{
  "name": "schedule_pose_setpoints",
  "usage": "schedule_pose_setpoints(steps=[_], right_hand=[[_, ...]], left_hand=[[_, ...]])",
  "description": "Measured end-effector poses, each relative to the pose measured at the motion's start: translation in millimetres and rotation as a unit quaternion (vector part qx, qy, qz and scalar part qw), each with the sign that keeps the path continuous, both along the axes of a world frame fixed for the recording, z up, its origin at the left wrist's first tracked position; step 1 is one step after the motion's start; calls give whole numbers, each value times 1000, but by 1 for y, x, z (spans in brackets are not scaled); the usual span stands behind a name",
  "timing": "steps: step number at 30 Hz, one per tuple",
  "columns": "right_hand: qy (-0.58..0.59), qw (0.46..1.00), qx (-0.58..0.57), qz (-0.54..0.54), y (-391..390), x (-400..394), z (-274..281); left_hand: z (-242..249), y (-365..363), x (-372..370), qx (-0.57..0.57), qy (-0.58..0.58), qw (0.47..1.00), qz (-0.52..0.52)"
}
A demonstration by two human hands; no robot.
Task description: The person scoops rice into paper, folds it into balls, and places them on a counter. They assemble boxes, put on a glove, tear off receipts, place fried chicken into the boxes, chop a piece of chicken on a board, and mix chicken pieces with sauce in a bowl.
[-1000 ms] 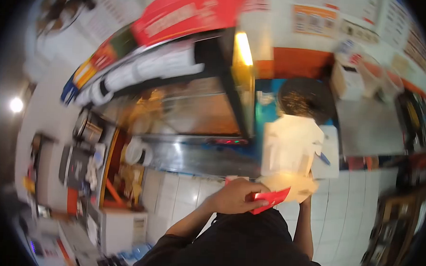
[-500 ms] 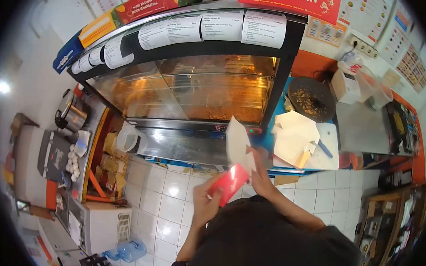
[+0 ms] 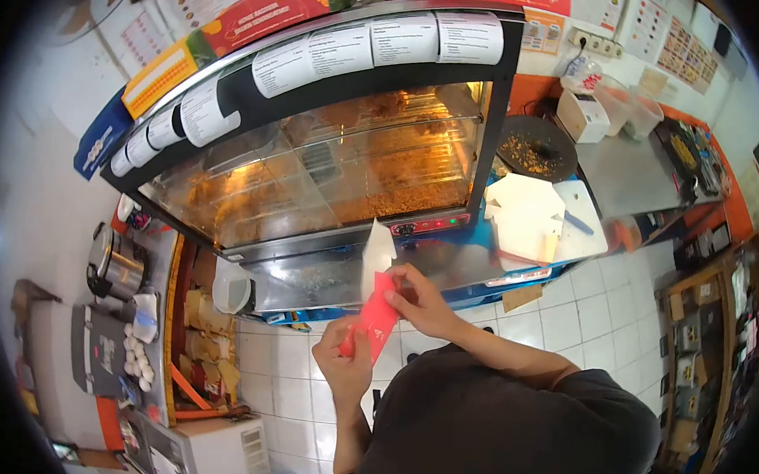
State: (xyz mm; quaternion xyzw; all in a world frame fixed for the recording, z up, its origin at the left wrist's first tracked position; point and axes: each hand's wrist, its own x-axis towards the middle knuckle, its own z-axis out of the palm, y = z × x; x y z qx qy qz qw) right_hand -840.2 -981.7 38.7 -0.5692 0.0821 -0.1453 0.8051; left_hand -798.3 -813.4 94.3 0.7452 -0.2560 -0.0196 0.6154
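1. The left hand (image 3: 346,360) is gripping the lower end of a red paper sleeve (image 3: 375,319), fingers closed around it.
2. The right hand (image 3: 421,296) is pinching the sleeve's upper edge together with a white paper sheet (image 3: 377,250) rising just above it.
3. The white sheet is sitting at the sleeve's mouth, mostly outside; judging by that, the pairing is only begun.
4. Beyond both hands, a lit glass warmer (image 3: 340,159) is standing on the table (image 3: 636,172); more white paper (image 3: 524,214) is lying to the right of the right hand.
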Motion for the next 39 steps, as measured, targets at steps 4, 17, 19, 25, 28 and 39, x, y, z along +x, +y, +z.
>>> schedule_pose_setpoints(steps=[4, 17, 19, 25, 28, 39], right_hand=[[-177, 916, -359, 17, -2, 4, 5], [7, 852, -519, 74, -33, -5, 24], [26, 883, -464, 62, -58, 3, 1], [137, 922, -346, 109, -67, 25, -10], [114, 923, -351, 109, -72, 39, -30], [-222, 863, -454, -7, -35, 26, -5]], left_hand=[[-13, 11, 24, -18, -38, 999, -13], [-32, 86, 99, 107, 230, 942, -221], [-47, 88, 102, -5, 225, 928, -296], [-64, 18, 61, -220, 385, 872, -207], [-32, -5, 53, -262, 397, 862, -172], [-83, -33, 76, -293, 395, 868, -71]])
